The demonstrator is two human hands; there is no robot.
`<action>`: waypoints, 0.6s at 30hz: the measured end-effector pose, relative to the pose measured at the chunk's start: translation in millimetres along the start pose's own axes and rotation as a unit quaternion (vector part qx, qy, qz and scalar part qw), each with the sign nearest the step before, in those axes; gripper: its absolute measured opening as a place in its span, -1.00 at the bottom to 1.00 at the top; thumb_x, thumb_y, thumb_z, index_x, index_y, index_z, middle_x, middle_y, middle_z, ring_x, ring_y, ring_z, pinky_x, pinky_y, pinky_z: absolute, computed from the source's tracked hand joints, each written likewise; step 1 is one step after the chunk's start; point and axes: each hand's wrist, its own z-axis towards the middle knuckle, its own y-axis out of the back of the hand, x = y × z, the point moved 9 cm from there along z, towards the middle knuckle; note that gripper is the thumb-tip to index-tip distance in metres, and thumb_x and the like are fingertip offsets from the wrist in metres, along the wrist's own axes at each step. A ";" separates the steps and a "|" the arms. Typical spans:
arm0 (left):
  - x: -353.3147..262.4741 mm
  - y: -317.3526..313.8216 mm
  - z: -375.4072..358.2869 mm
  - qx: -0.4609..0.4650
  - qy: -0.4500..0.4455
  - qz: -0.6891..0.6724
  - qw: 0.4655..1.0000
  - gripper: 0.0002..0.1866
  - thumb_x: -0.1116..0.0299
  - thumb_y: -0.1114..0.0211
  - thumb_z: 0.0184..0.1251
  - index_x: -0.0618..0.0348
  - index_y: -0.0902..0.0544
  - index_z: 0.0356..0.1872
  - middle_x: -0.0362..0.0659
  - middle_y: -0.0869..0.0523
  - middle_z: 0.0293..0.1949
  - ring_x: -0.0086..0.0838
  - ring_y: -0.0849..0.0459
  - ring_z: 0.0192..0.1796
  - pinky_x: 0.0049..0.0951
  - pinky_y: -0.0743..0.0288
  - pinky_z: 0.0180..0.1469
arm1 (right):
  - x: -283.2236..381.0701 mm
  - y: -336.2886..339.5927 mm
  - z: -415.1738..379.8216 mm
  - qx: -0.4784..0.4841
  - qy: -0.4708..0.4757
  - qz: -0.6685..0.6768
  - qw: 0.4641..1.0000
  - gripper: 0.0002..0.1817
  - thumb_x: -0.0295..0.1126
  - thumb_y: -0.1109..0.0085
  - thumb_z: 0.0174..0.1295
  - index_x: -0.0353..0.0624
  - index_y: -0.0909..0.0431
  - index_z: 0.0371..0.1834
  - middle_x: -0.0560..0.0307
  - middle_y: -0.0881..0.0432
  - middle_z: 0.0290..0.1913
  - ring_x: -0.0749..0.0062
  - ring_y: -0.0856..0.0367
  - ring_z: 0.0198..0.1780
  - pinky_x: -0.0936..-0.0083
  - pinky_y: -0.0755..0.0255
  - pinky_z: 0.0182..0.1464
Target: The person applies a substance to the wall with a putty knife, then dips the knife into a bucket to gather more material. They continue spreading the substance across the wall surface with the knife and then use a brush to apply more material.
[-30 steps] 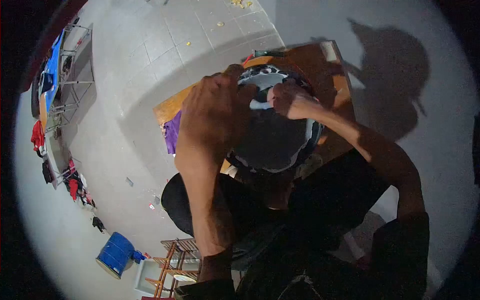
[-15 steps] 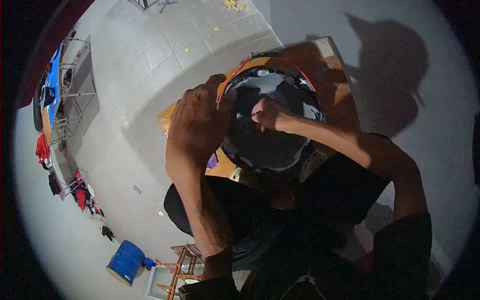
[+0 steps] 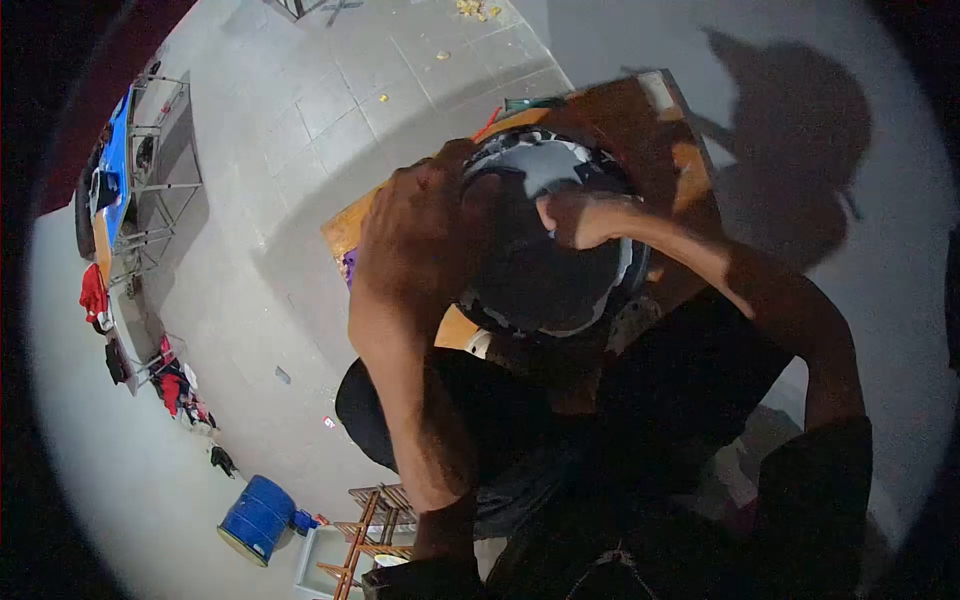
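A round black container (image 3: 560, 285) with pale, patchy residue around its rim sits in front of me. Light grey material (image 3: 550, 165) shows at its far inner side, and the rest is in deep shadow. My left hand (image 3: 410, 235) is closed over the container's left edge, back of the hand up; its fingertips are hidden. Over the inside, to the right of the middle, my right hand (image 3: 585, 220) is curled with fingers pressed together. Whatever it may hold is too dark to make out.
Beneath the container is a brown wooden board (image 3: 690, 190), beside a grey wall (image 3: 900, 300). A blue drum (image 3: 257, 520) and a wooden rack (image 3: 370, 530) stand at lower left. A blue-topped table (image 3: 118, 165) is far left. Yellow scraps (image 3: 478, 10) lie on the tiled floor.
My right hand has moved right across the container's inside. My left hand stays at the left edge. The red line around the rim shows less now. The whole view has shifted slightly.
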 end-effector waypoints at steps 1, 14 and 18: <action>2.0 -1.8 0.2 0.005 0.008 -0.006 1.000 -0.63 0.20 -0.12 0.35 0.08 -0.50 0.11 0.09 -0.67 -0.29 -0.28 -0.70 -0.29 -0.30 -0.54 -0.19 | 5.1 -1.1 -1.1 -0.017 0.006 -0.040 0.999 -0.59 -0.49 0.01 -0.04 -0.38 -0.38 -0.05 -0.16 -0.57 -0.34 0.09 -0.61 -0.24 0.27 -0.47 -0.26; -13.0 -11.1 4.9 -0.001 -0.040 0.016 0.999 -0.64 0.18 -0.09 0.37 0.10 -0.51 0.09 0.07 -0.68 -0.30 -0.33 -0.70 -0.35 -0.32 -0.53 -0.26 | 51.7 -22.3 -10.2 -0.185 0.161 -0.262 0.933 -0.43 -0.47 -0.15 -0.04 -0.34 -0.34 0.14 -0.04 -0.57 -0.17 0.19 -0.48 -0.01 0.32 -0.51 -0.15; -10.8 -13.1 5.1 0.014 -0.024 0.000 1.000 -0.62 0.16 -0.09 0.37 0.12 -0.50 0.10 0.06 -0.68 -0.31 -0.35 -0.70 -0.37 -0.33 -0.53 -0.27 | 67.8 -26.6 -13.6 -0.229 0.228 -0.256 0.911 -0.50 -0.45 -0.17 -0.05 -0.33 -0.40 0.05 0.05 -0.56 -0.22 0.28 -0.48 -0.06 0.39 -0.52 -0.22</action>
